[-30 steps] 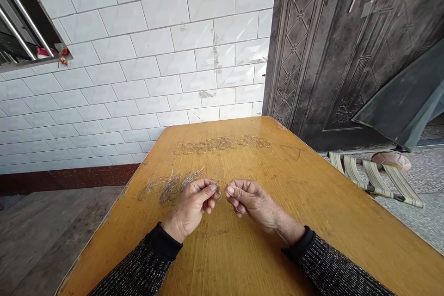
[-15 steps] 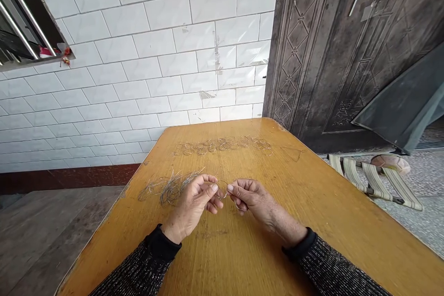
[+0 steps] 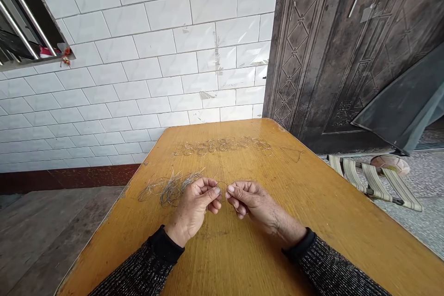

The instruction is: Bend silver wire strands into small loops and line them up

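Note:
Between my hands, above the middle of the wooden table (image 3: 222,259), a thin wire (image 3: 223,182) bends in a small arc. My left hand (image 3: 197,206) pinches one part of it between thumb and forefinger. Facing it, my right hand (image 3: 251,201) pinches the wire too, and a bit of it curves out below the fingers. Just left of my left hand lies a tangled bundle of loose silvery wires (image 3: 169,189). Farther back, a row of several wire loops (image 3: 222,144) stretches across the table, with a thin bent wire (image 3: 292,152) at its right end.
A white tiled wall (image 3: 138,55) stands behind the table and a dark carved door (image 3: 322,69) at the back right. To the right are a stool with striped straps (image 3: 371,178), a round cushion-like thing (image 3: 390,163) and a grey sheet (image 3: 398,97). A barred window (image 3: 24,14) is at upper left.
My left hand has shifted slightly right and down, closer to my right hand. The wire arc between them looks smaller. The bundle and the row of loops have not moved.

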`<action>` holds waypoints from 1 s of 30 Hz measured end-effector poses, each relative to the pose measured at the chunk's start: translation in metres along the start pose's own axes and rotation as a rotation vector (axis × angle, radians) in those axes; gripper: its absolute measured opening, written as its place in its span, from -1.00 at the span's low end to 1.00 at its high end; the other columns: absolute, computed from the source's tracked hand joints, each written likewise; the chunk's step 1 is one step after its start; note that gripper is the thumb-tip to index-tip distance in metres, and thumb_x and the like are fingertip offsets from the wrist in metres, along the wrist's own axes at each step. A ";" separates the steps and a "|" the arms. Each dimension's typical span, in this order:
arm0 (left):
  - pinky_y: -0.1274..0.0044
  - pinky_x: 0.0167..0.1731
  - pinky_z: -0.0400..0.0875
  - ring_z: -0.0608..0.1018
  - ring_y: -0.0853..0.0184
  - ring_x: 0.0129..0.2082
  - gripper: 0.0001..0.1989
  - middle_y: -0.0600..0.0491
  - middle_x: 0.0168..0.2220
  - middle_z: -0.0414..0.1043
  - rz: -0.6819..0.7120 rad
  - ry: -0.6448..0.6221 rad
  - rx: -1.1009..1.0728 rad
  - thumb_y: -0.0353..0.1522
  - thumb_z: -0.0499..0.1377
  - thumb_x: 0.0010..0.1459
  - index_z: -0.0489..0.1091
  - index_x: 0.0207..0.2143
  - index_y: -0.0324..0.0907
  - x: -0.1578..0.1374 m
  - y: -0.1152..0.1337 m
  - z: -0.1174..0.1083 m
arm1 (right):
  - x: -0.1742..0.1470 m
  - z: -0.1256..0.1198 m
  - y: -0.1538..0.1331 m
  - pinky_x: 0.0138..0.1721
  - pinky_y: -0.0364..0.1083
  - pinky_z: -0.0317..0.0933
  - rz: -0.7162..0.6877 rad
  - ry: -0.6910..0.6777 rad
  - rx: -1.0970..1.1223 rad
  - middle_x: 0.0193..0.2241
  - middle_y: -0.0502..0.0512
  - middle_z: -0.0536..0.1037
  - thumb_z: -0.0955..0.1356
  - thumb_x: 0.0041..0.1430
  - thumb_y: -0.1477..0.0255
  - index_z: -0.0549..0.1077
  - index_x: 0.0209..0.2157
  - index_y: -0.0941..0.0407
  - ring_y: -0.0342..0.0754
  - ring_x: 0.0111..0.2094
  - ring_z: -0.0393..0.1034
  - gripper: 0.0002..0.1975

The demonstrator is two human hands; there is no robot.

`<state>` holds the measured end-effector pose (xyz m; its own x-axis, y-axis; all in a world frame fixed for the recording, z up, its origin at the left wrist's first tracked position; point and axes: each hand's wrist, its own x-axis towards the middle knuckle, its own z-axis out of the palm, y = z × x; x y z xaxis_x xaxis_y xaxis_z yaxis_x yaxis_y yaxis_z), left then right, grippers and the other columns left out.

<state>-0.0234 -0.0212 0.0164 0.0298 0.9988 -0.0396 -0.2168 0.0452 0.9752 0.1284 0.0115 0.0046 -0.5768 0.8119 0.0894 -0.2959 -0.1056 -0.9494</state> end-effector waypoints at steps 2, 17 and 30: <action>0.66 -0.65 0.14 0.36 0.53 -0.66 -0.74 0.14 -0.59 0.36 -0.033 -0.012 -0.060 -0.33 0.27 -0.14 0.27 -0.41 -0.23 0.000 -0.002 0.000 | 0.000 0.000 0.000 -0.70 -0.27 0.02 0.000 -0.035 0.024 -0.73 -0.13 0.26 0.36 -0.06 0.18 0.35 -0.60 0.19 -0.33 -0.74 0.05 -0.66; 0.69 -0.71 0.14 0.36 0.53 -0.71 -0.75 0.13 -0.65 0.37 -0.044 0.028 -0.154 -0.38 0.29 -0.21 0.26 -0.48 -0.24 0.002 -0.003 0.002 | 0.000 0.000 0.005 -0.68 -0.27 0.00 -0.011 -0.076 0.046 -0.72 -0.11 0.28 0.37 -0.05 0.24 0.30 -0.63 0.19 -0.32 -0.73 0.06 -0.68; 0.64 -0.68 0.25 0.39 0.50 -0.69 -0.83 0.15 -0.59 0.36 0.231 0.156 0.227 -0.35 0.20 -0.08 0.27 -0.44 -0.24 0.003 -0.001 0.000 | 0.001 0.005 -0.001 -0.69 -0.23 0.02 -0.068 0.057 -0.301 -0.70 -0.05 0.32 0.16 0.06 0.02 0.40 -0.53 0.22 -0.29 -0.76 0.13 -0.46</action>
<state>-0.0233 -0.0181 0.0152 -0.1473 0.9741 0.1717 0.0227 -0.1702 0.9852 0.1248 0.0093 0.0071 -0.5171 0.8433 0.1466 -0.0883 0.1177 -0.9891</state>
